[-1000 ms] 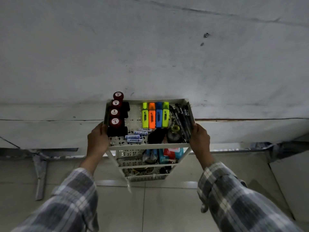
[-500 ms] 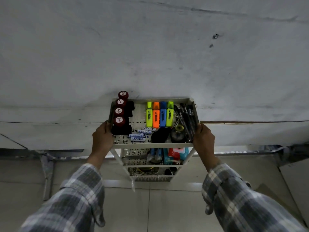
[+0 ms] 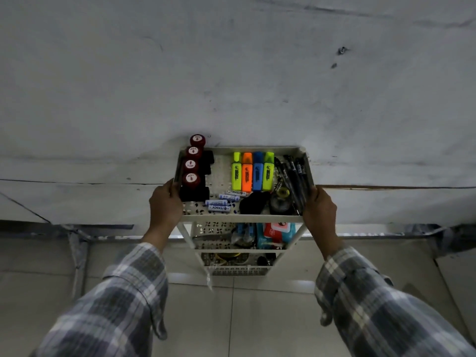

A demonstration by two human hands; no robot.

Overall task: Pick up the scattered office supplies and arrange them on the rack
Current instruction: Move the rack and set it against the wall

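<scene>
White plastic rack [image 3: 242, 218] of stacked perforated tiers sits close against a grey wall [image 3: 231, 73], over a tiled floor [image 3: 231, 318]; whether its base bears on the tiles cannot be determined. Both arms, in plaid sleeves [image 3: 123, 292], reach forward and slightly inward, forearms roughly level with each other. Left hand [image 3: 164, 204] grips the left rim of the top tier near its front corner, back of the hand towards the camera, fingers curled over the edge beside the stamps. Right hand [image 3: 319, 210] grips the right rim at the matching spot, fingers wrapped over the edge next to the pens, wrist straight. Top tier contents: a row of red-capped stamps [image 3: 192, 164] along the left side, the furthest one projecting past the rear rim; four highlighters [image 3: 252, 172], yellow, orange, blue and green, lying side by side in the centre; several batteries [image 3: 219, 203] loose near the front; a dark bundle of pens [image 3: 293, 176] along the right wall; a tape roll [image 3: 282, 199] beside a black item [image 3: 253, 202] of unclear identity. Middle tier holds a red and teal packet [image 3: 277, 231]; other lower contents are too dim to identify.
</scene>
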